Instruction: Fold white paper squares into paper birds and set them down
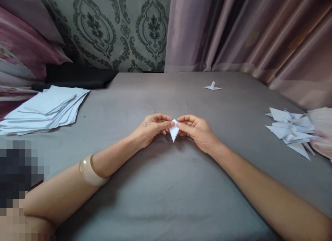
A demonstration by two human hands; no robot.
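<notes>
A small piece of folded white paper, kite-shaped with its sharp point downward, is held up in the middle of the view. My left hand pinches its left edge between thumb and fingers. On the opposite edge, my right hand grips it the same way, thumb on the near face. Both thumbs lie near the paper's upper part. The fingers behind the paper are partly hidden. Below the hands is a grey cloth surface.
A stack of white paper sheets lies at the left, near a black folded item. Several folded paper cranes are heaped at the right. One folded paper piece stands farther back. Curtains hang behind. A pixelated person shows at lower left.
</notes>
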